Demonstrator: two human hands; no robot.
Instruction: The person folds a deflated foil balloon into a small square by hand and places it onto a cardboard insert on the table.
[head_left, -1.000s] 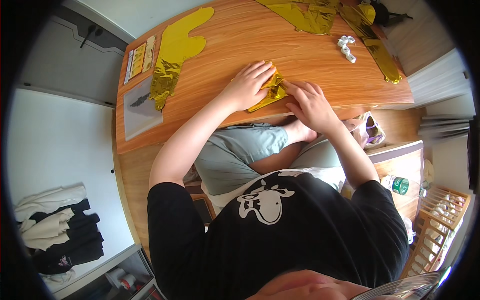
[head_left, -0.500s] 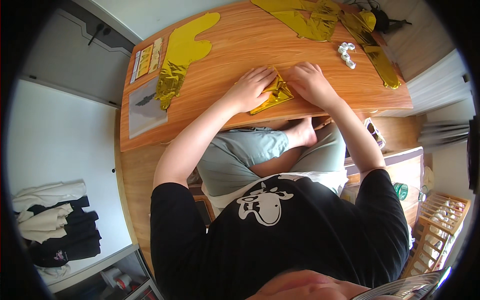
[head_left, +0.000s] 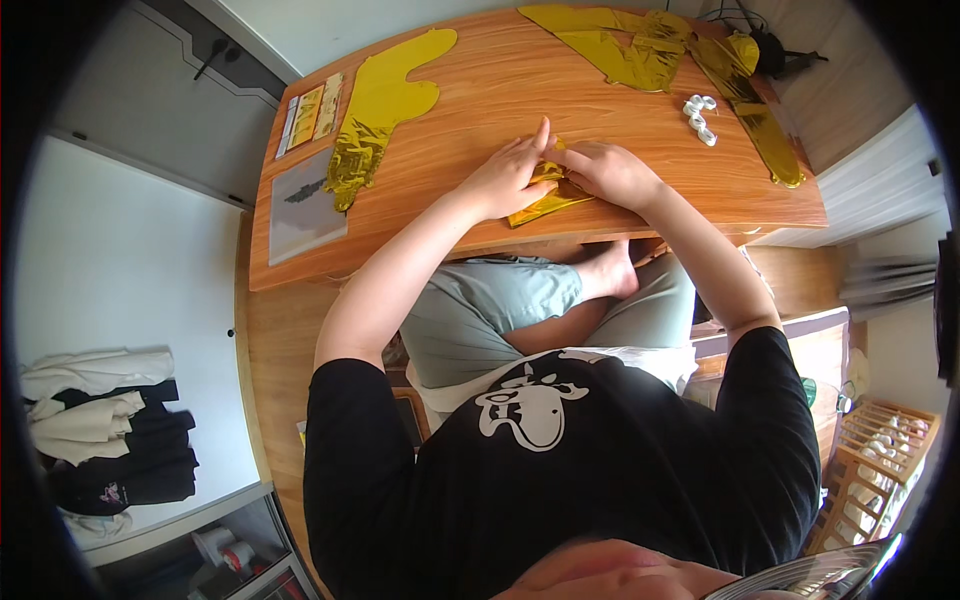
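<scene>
A folded gold foil balloon (head_left: 550,207), flat and shiny, lies near the front edge of the wooden table. My left hand (head_left: 505,178) is closed on its left side, thumb across the foil and one finger pointing up. From the right, my right hand (head_left: 612,174) has its fingers bent over the balloon's upper part and close to the left fingertips. The hands cover much of the foil, so its outline there is hidden.
More flat gold foil balloons lie at the table's left (head_left: 392,95), far edge (head_left: 640,62) and right (head_left: 765,130). White ribbon rolls (head_left: 700,118) sit at right. A clear plastic sleeve (head_left: 305,215) and a printed card (head_left: 310,115) lie at left; a black object (head_left: 778,55) stands at the far right corner.
My right hand has moved left over the foil, its fingers now meeting the left hand's. The left fingers have lifted from lying flat, one now pointing up. The view has shifted slightly.
</scene>
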